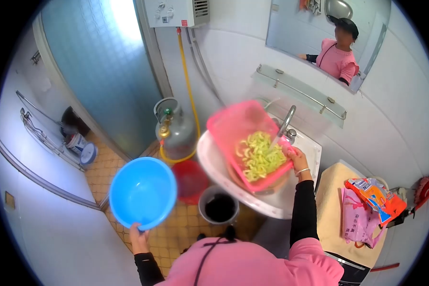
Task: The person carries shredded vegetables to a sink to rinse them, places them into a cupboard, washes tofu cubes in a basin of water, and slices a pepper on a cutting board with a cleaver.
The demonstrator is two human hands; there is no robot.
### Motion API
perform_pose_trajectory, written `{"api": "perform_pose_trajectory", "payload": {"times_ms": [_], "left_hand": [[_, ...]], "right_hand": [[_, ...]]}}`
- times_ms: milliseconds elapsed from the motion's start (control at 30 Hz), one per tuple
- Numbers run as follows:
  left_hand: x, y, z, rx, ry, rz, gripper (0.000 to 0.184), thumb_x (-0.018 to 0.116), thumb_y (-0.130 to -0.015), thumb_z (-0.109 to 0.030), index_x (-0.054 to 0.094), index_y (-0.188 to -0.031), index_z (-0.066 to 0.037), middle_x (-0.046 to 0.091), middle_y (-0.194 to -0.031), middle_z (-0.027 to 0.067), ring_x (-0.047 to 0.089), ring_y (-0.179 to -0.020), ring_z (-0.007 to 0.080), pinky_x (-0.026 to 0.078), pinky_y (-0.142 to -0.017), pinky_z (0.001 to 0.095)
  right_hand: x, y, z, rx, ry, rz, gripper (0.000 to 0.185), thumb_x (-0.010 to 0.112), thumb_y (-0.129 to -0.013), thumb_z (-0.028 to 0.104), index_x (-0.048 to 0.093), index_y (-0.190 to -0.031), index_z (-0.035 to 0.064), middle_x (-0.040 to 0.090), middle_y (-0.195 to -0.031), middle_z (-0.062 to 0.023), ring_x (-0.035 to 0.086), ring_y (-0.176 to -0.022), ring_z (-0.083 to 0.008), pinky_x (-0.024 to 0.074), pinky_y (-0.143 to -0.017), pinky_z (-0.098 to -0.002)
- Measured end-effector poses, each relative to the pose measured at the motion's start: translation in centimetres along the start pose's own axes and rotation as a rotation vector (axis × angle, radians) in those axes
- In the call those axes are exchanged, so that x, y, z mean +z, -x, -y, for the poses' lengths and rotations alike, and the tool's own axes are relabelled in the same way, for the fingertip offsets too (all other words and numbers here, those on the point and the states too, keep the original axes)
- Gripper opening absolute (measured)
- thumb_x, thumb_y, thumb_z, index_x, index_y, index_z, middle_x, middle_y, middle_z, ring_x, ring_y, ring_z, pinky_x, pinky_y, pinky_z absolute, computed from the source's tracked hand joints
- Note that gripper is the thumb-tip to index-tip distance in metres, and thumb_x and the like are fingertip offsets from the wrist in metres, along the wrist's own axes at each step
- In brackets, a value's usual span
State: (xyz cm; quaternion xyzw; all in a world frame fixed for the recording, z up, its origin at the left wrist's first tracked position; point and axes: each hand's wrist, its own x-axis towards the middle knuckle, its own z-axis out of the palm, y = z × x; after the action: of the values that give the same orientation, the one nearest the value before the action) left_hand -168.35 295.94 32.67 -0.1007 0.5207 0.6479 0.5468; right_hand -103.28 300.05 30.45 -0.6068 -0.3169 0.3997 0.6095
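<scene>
My left hand (138, 238) grips the near rim of a light blue plastic basin (145, 188), held out over the floor at the left. Nothing shows inside the basin. On the other side, my right hand (298, 161) is closed on the edge of a pink plastic basket (224, 126), tilted above the white sink (310, 159). Pale green sliced vegetable pieces (260, 159) lie gathered in its lower right part. Water seems to run from the metal faucet (288, 117) onto them. Part of a round vessel shows beneath the basket, mostly hidden.
A grey gas cylinder (181, 136) with a yellow hose stands by the frosted door (100, 62). A red basin (190, 178) and a bucket with dark contents (219, 207) sit on the tiled floor. Bags (362, 214) lie on a cloth-covered surface at right. Above the sink is a glass shelf (305, 90).
</scene>
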Motion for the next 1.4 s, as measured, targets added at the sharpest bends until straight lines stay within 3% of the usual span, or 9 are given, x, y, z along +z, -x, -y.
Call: {"api": "perform_pose_trajectory", "payload": {"times_ms": [200,267,400,467,500,633,867,1233,1400], "left_hand": [[-0.4,1.3,1.8,0.038,-0.081,0.030,0.034,0.041,-0.063,0.006,0.045,-0.096,-0.003,0.048,-0.091,0.0101,0.050,-0.085,0.0254,0.049,-0.069,0.0420],[-2.7,-2.2,1.1,0.031,-0.102,0.070,0.047,0.041,-0.063,0.004,0.039,-0.110,0.000,0.043,-0.108,0.0163,0.048,-0.097,0.0334,0.046,-0.079,0.0539],[-1.2,1.6,2.8,0.032,-0.029,0.078,0.047,0.041,-0.063,0.004,0.039,-0.110,0.001,0.043,-0.108,0.0158,0.048,-0.096,0.0337,0.046,-0.079,0.0534],[-0.4,3.8,3.1,-0.003,-0.093,0.065,0.034,0.043,-0.063,0.003,0.044,-0.096,-0.003,0.047,-0.093,0.0105,0.050,-0.084,0.0264,0.050,-0.066,0.0414],[-1.0,3.7,3.1,0.002,-0.093,0.058,0.034,0.043,-0.063,0.003,0.044,-0.096,-0.003,0.047,-0.093,0.0105,0.050,-0.084,0.0264,0.050,-0.066,0.0414],[-1.5,3.0,2.9,0.044,-0.188,0.123,0.031,0.044,-0.064,0.002,0.044,-0.095,-0.003,0.047,-0.093,0.0109,0.050,-0.084,0.0259,0.051,-0.068,0.0398],[0.9,4.8,2.7,0.028,-0.250,0.200,0.029,0.044,-0.066,0.003,0.045,-0.094,-0.001,0.047,-0.091,0.0107,0.050,-0.085,0.0251,0.051,-0.068,0.0395],[8.6,5.2,3.0,0.085,-0.618,0.445,0.038,0.044,-0.067,0.005,0.038,-0.104,0.005,0.047,-0.087,0.0130,0.056,-0.071,0.0245,0.055,-0.059,0.0362],[13.1,5.0,6.7,-0.169,-0.617,0.730,0.037,0.049,-0.080,-0.003,0.040,-0.115,0.004,0.052,-0.109,0.0169,0.056,-0.093,0.0275,0.053,-0.071,0.0412]], "right_hand": [[0.6,-1.6,-1.8,-0.151,0.011,-0.029,0.028,0.052,-0.079,0.007,0.053,-0.106,0.0005,0.057,-0.075,-0.0001,0.048,-0.051,-0.0053,0.0361,-0.042,-0.0168],[1.7,0.3,0.6,0.012,-0.075,0.074,0.029,0.052,-0.079,0.007,0.053,-0.107,0.0011,0.058,-0.079,-0.0008,0.049,-0.057,-0.0055,0.0386,-0.047,-0.0174],[1.7,0.0,1.0,0.024,-0.192,0.010,0.028,0.053,-0.079,0.006,0.054,-0.106,0.0013,0.059,-0.081,-0.0009,0.049,-0.057,-0.0052,0.0390,-0.047,-0.0173],[1.6,0.5,0.5,0.057,0.053,0.145,0.029,0.053,-0.078,0.005,0.053,-0.107,-0.0004,0.059,-0.082,-0.0020,0.050,-0.057,-0.0060,0.0399,-0.047,-0.0170],[1.5,-1.5,-2.7,-0.082,-0.022,0.067,0.029,0.052,-0.079,0.004,0.052,-0.107,-0.0004,0.059,-0.080,-0.0024,0.049,-0.053,-0.0060,0.0392,-0.044,-0.0174],[0.6,0.0,-1.9,0.092,-0.119,0.001,0.025,0.052,-0.080,0.006,0.053,-0.104,0.0009,0.056,-0.073,-0.0006,0.045,-0.047,-0.0047,0.0330,-0.035,-0.0173],[2.5,0.4,-2.9,-0.027,-0.269,-0.145,0.025,0.049,-0.083,0.006,0.052,-0.108,0.0022,0.059,-0.077,-0.0017,0.044,-0.042,-0.0045,0.0327,-0.031,-0.0168],[15.4,6.7,3.6,0.154,-0.423,0.383,0.028,0.049,-0.082,0.005,0.051,-0.110,0.0015,0.058,-0.074,-0.0019,0.046,-0.044,-0.0047,0.0339,-0.033,-0.0165],[17.3,8.1,8.2,0.179,-0.347,0.506,0.026,0.050,-0.082,0.006,0.052,-0.107,0.0004,0.058,-0.072,-0.0025,0.047,-0.043,-0.0062,0.0358,-0.034,-0.0184]]}}
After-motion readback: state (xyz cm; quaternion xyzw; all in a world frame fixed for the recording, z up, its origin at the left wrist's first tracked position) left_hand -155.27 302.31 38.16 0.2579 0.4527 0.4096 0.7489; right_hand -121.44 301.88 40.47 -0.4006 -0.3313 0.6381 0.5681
